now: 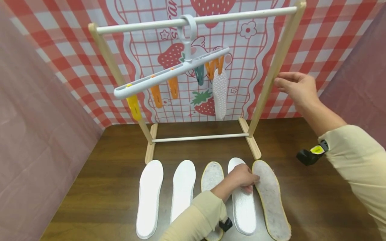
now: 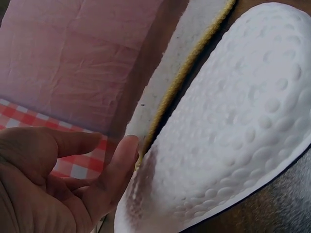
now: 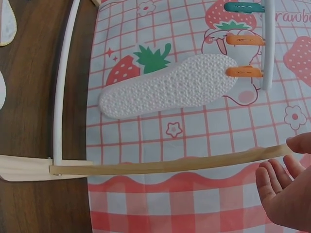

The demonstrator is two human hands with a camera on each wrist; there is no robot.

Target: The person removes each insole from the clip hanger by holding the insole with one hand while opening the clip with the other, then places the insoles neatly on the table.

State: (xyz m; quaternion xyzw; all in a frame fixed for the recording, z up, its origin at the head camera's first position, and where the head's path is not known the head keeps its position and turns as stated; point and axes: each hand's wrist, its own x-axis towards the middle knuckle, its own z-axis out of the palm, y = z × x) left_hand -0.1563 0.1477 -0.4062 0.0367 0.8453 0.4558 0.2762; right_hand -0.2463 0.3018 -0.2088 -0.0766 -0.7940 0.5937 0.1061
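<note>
Five insoles lie in a row on the table. My left hand (image 1: 242, 176) is over the fourth, a white insole (image 1: 245, 214), its fingertips at the edge of the fifth, a grey insole with yellow trim (image 1: 272, 201). In the left wrist view, thumb and finger stand apart beside the bumpy white insole (image 2: 243, 111). By the rack's right wooden post (image 1: 266, 80) is my right hand (image 1: 300, 88), its fingertips at the post and no insole in it. An orange clip (image 1: 221, 65) holds one white bumpy insole (image 1: 220, 95) on the hanger (image 1: 169, 74).
The hanger hooks over the rack's top bar (image 1: 241, 16), tilted down to the left. More clips hang from it, among them a yellow clip (image 1: 134, 107) and a teal clip (image 1: 199, 74). A strawberry-print cloth (image 1: 181, 110) stands behind; pink cloth (image 1: 45, 117) borders the left.
</note>
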